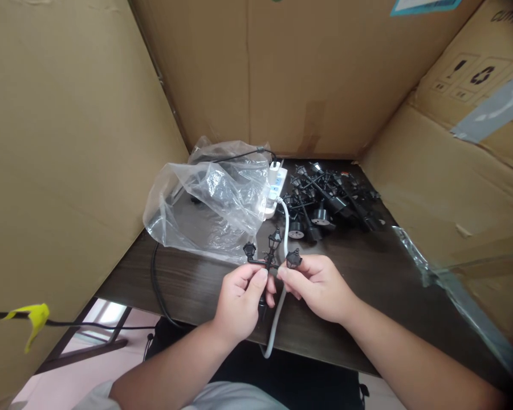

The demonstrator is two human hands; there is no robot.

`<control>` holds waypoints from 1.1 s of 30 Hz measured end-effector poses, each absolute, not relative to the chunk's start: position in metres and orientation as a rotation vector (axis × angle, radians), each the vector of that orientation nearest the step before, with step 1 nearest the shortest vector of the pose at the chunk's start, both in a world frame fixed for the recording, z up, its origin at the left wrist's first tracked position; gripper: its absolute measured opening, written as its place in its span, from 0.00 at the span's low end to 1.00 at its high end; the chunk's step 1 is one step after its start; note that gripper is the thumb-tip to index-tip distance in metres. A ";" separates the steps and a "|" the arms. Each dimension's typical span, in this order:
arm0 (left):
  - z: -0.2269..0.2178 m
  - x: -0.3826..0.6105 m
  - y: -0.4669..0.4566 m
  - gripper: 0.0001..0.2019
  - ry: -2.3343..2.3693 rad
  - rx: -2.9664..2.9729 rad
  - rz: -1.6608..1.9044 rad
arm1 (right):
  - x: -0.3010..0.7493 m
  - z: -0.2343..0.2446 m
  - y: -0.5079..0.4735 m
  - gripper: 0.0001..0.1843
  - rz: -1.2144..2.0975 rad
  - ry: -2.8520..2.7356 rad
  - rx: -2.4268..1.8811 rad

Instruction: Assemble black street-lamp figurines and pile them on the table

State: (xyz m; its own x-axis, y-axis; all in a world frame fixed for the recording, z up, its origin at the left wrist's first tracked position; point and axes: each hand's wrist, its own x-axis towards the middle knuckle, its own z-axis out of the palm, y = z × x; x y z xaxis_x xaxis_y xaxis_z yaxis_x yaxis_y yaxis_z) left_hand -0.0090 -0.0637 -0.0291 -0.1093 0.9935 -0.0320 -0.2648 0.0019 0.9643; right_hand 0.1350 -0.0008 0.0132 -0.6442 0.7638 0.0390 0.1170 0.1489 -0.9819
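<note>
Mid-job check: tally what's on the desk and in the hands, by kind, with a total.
Black miniature three-lantern lamp post, held by the left hand and right hand: 1
White power strip: 1
Clear plastic bag: 1
Total: 3, plus a pile of black lamp posts, too tangled to count

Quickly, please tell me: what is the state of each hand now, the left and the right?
Left hand: closed, pinching the miniature black lamp post.
Right hand: closed, pinching the same post's crossarm.
</note>
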 end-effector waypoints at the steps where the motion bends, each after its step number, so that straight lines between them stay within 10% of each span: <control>1: -0.030 -0.009 -0.064 0.14 1.077 0.933 1.396 | 0.135 0.013 -0.001 0.20 1.561 -1.854 -0.859; 23: -0.029 -0.015 -0.066 0.19 1.047 1.074 1.284 | 0.137 0.007 -0.001 0.21 1.849 -1.669 -1.023; 33: -0.032 -0.018 -0.065 0.12 0.964 0.667 1.458 | 0.142 0.012 0.002 0.16 1.207 -1.987 -0.670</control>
State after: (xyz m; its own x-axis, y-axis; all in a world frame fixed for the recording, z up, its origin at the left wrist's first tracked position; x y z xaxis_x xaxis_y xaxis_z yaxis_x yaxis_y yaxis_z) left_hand -0.0184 -0.0645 -0.0324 -0.1309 0.9825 -0.1325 -0.5062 0.0486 0.8610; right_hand 0.1418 0.0018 0.0123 -0.6162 0.7277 0.3011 0.0680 0.4300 -0.9003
